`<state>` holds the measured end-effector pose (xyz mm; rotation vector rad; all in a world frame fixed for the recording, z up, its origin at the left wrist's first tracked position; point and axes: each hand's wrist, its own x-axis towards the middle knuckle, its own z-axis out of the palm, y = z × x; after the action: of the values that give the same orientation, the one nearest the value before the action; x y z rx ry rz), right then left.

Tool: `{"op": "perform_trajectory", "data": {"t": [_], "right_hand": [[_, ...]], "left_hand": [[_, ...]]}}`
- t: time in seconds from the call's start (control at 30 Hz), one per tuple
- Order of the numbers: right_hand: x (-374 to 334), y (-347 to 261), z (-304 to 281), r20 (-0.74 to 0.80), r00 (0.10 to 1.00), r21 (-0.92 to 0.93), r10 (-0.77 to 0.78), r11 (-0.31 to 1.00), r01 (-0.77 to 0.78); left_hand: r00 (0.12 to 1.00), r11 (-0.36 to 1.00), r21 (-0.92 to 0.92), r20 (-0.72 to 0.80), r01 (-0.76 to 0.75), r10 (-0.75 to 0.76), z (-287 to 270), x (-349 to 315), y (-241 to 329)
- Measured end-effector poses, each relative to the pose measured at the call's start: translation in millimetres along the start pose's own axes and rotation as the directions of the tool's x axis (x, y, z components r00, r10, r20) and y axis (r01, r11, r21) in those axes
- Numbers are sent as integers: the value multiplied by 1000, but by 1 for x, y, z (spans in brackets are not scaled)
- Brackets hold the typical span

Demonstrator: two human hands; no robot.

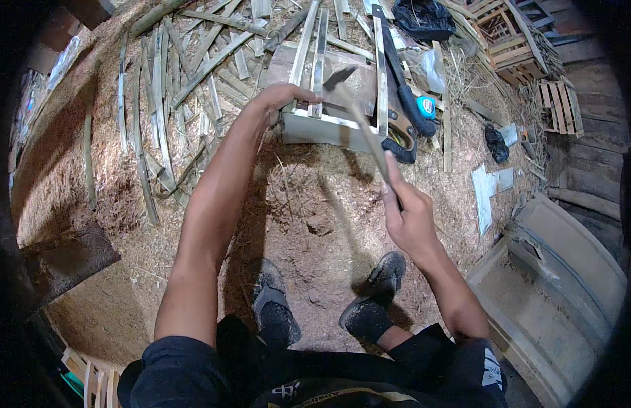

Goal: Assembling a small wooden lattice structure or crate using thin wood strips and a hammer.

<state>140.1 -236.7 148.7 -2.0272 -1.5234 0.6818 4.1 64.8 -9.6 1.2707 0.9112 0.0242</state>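
My right hand [409, 209] is wrapped round the wooden handle of a hammer [365, 126]. The dark hammer head [338, 77] hovers over or beside a narrow wooden strip [319, 64]; the exact gap cannot be judged. At the strip's near end, my left hand [283, 100] grips it, with the thumb or a finger reaching across. This strip and other slats lie over a low wooden block [329, 131] with a flat board [359, 87] behind it. No nail can be made out.
Right of the block lie a handsaw handle [400, 136], a long black tool [399, 71] and a blue tape measure [426, 107]. Loose wooden strips [159, 102] cover the ground at left. Wooden crates [560, 107] stand far right, near a grey curved panel [567, 272].
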Motion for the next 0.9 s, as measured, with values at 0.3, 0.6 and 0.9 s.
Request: {"op": "perform_trajectory", "data": {"t": [0.3, 0.6, 0.9], "right_hand": [[7, -9, -1, -86, 995, 180, 51, 983, -35], [14, -5, -14, 41, 959, 176, 282, 942, -284], [19, 27, -14, 113, 987, -52, -114, 991, 121]], "left_hand": [[999, 992, 124, -35, 9, -4, -6, -12, 4], [991, 954, -271, 44, 131, -123, 0, -20, 7], [1000, 985, -172, 6, 11, -10, -3, -6, -5]]}}
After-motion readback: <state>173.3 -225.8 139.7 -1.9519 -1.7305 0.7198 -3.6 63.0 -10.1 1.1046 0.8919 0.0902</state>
